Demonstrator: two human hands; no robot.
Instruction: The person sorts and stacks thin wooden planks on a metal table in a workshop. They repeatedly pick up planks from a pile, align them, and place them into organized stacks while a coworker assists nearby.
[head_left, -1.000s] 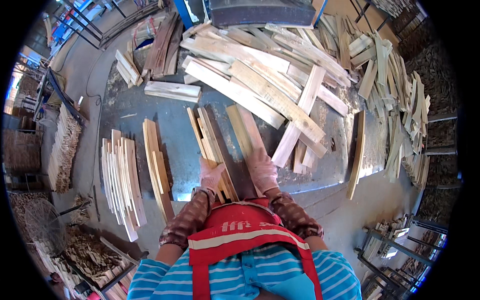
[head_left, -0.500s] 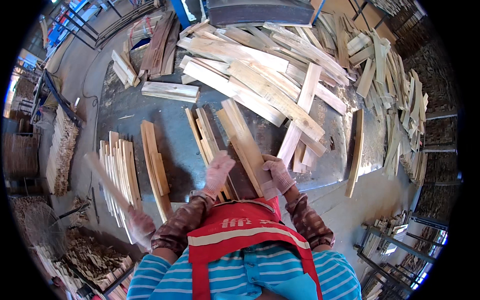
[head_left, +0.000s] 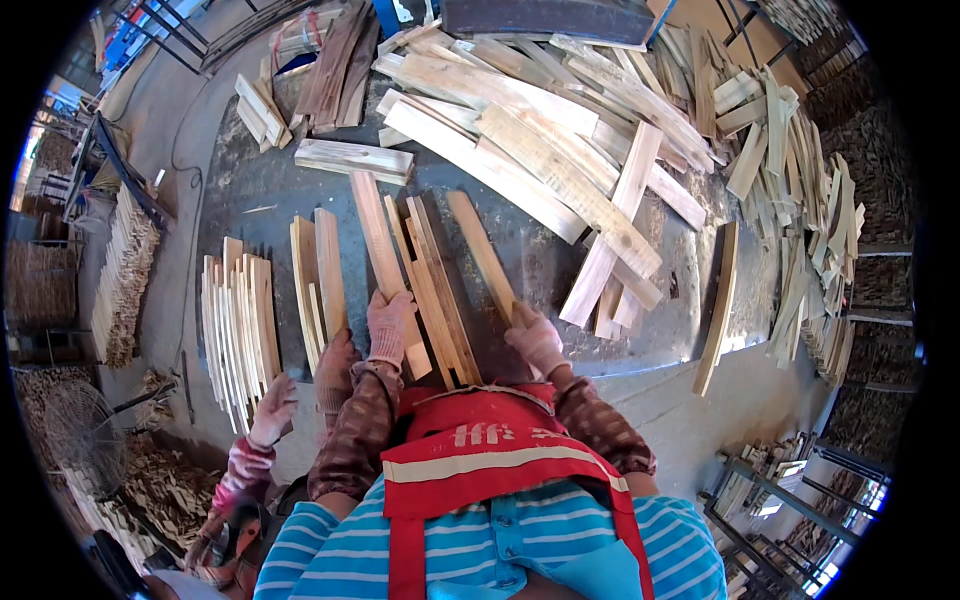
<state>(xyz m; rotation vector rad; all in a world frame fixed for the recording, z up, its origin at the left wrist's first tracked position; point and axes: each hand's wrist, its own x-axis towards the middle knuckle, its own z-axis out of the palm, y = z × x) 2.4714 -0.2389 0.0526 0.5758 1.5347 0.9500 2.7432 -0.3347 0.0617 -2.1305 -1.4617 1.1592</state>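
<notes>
My left hand (head_left: 390,318), in a pale knit glove, is closed on a wooden board (head_left: 376,235) that slants away from me. In my right hand (head_left: 535,340), gloved too, the fingers grip the near end of a narrower wooden board (head_left: 482,245). Between my hands a small row of long boards (head_left: 436,290) lies on the dark table, its near ends close to my red apron. A co-worker's gloved hand (head_left: 336,368), just left of my left forearm, is at the near end of another board (head_left: 328,265). That person's other hand (head_left: 272,410) is beside a row of pale boards.
The row of pale boards (head_left: 235,320) is at the table's left edge. A large jumbled heap of boards (head_left: 540,140) covers the far side, spreading right. One board (head_left: 718,305) lies alone at right. A short stack (head_left: 355,160) sits beyond my left hand. A fan (head_left: 80,430) stands lower left.
My left hand has moved left from above the middle row and now grips a board. My right hand holds one board where two lay together. The co-worker's hands have come in beside my left arm.
</notes>
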